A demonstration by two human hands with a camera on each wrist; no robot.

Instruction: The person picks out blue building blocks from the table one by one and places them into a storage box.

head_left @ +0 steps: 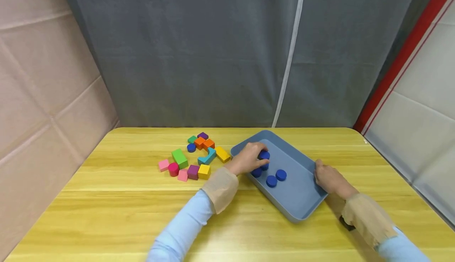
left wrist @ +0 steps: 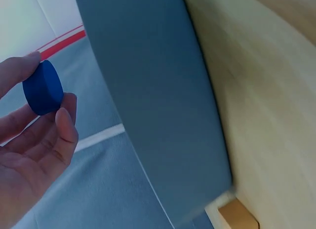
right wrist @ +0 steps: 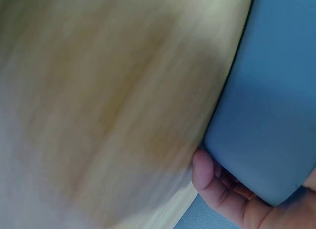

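Your right hand [head_left: 328,179] grips the blue tray's [head_left: 302,198] near right rim on the yellow table [head_left: 106,198]. Your left hand [head_left: 249,159] pinches a blue disc [left wrist: 43,93] between thumb and fingertips, just above the tray's far end.

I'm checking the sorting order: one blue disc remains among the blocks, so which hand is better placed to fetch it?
Probably the left hand: it is nearer the loose blue disc, though it pinches a disc over the tray. The right hand grips the tray's far side.
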